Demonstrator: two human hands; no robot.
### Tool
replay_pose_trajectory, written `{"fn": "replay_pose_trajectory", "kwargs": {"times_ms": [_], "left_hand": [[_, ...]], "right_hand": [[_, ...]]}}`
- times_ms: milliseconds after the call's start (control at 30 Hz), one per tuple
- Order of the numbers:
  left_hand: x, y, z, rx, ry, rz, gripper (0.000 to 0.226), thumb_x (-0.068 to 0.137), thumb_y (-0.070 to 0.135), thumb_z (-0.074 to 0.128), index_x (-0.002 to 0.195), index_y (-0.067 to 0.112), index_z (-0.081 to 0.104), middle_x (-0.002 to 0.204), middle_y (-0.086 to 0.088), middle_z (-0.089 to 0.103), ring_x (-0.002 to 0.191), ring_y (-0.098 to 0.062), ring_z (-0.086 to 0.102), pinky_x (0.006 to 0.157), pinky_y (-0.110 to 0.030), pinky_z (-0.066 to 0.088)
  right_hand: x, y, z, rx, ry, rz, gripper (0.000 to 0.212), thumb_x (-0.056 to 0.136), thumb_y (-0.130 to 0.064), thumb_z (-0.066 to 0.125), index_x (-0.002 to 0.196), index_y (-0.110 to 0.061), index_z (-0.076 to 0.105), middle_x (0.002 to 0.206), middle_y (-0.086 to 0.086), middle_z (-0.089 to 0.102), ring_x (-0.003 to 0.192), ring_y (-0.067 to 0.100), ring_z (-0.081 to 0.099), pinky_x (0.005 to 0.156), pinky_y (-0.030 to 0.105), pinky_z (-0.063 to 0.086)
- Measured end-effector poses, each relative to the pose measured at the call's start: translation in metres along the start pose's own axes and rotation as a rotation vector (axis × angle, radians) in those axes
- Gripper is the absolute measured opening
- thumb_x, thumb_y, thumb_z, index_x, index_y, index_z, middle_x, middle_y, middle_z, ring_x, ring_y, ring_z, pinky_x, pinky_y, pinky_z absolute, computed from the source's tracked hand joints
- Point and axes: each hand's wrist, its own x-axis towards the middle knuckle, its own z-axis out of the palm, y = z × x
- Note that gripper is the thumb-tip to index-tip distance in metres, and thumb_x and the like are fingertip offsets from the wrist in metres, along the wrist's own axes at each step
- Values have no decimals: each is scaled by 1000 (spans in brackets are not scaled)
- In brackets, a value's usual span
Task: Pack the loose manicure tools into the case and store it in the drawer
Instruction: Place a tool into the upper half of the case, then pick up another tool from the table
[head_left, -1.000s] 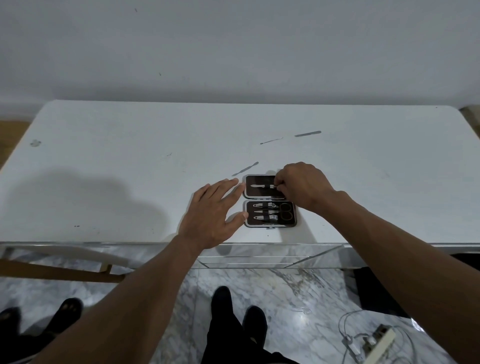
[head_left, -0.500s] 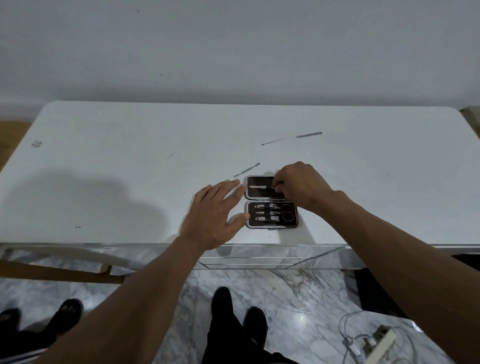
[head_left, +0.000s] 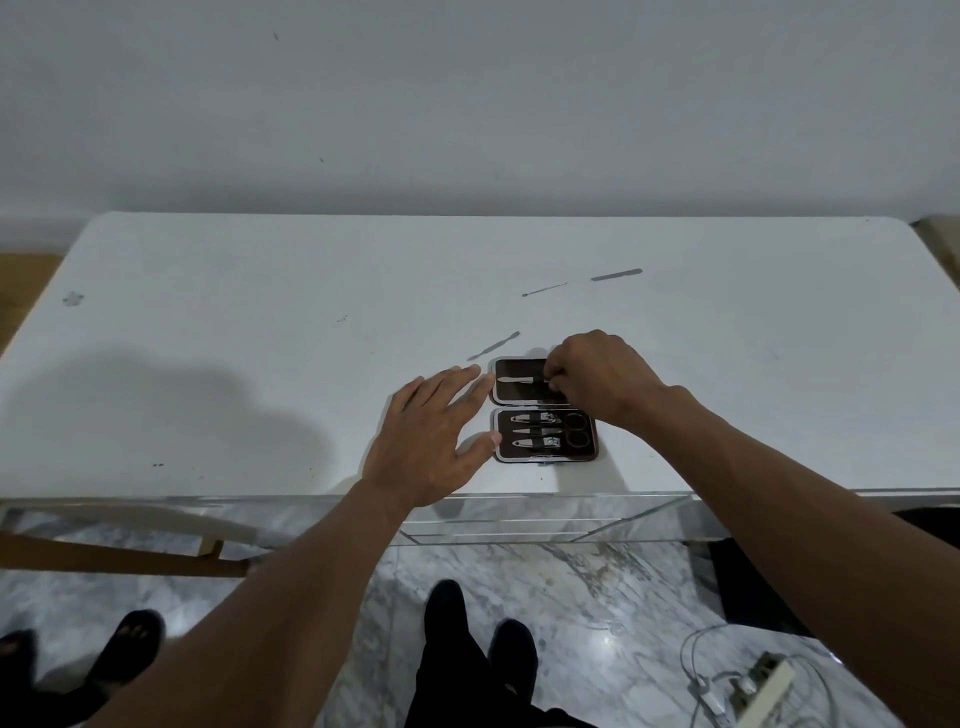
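Observation:
An open dark manicure case (head_left: 587, 456) lies near the front edge of the white table (head_left: 260, 322). Its near half holds clippers and scissors under straps. A thin metal tool (head_left: 515, 380) lies across the far half, and my right hand (head_left: 597, 376) pinches its right end there. My left hand (head_left: 434, 434) rests flat with straight fingers against the case's left side. Three loose tools lie on the table: a flat one (head_left: 493, 345) just beyond the case, a thin pick (head_left: 544, 289) and a nail file (head_left: 616, 274) farther back.
The table has a mirrored front with a drawer (head_left: 540, 519) below the case. A wall stands behind the table. On the marble floor to the right lies a power strip with cables (head_left: 748, 691). A wooden frame (head_left: 119, 558) sits low at the left.
Both hands stay at the case, almost unmoved. My right hand's fingers have shifted slightly at the tool's right end in the far half.

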Motion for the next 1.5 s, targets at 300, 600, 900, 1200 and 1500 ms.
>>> {"fn": "replay_pose_trajectory", "kwargs": {"times_ms": [300,600,900,1200,1500], "left_hand": [[0,0,-2,2,-7,8,62,93,59,34,148,30,36,153,9,36,141,-10,29,115,-38,21],[0,0,-2,17,-30,15,63,93,60,31,146,28,38,152,6,38,141,-14,32,114,-40,24],[3,2,-3,20,-44,12,64,90,59,34,144,26,43,148,4,44,137,-17,39,110,-42,30],[2,2,-4,51,-61,12,63,91,57,40,147,25,39,150,6,40,138,-15,36,111,-41,29],[3,5,-5,65,-94,-8,65,91,54,40,149,24,35,153,5,37,141,-15,33,114,-40,25]], "right_hand": [[-3,-3,-7,-22,-48,0,17,83,-18,59,94,-17,72,93,9,71,87,31,63,74,36,53],[-7,-14,-14,-72,-55,42,17,82,-17,56,89,-14,71,90,9,70,82,31,64,69,35,53],[6,9,-30,-93,113,131,23,90,-13,53,106,-1,63,106,18,65,99,36,61,82,38,51],[53,55,-33,-101,55,186,39,82,2,48,121,3,53,123,22,51,115,39,50,96,42,46],[79,69,-35,-169,66,113,32,85,5,50,117,3,56,118,23,53,110,40,54,93,41,44]]}}
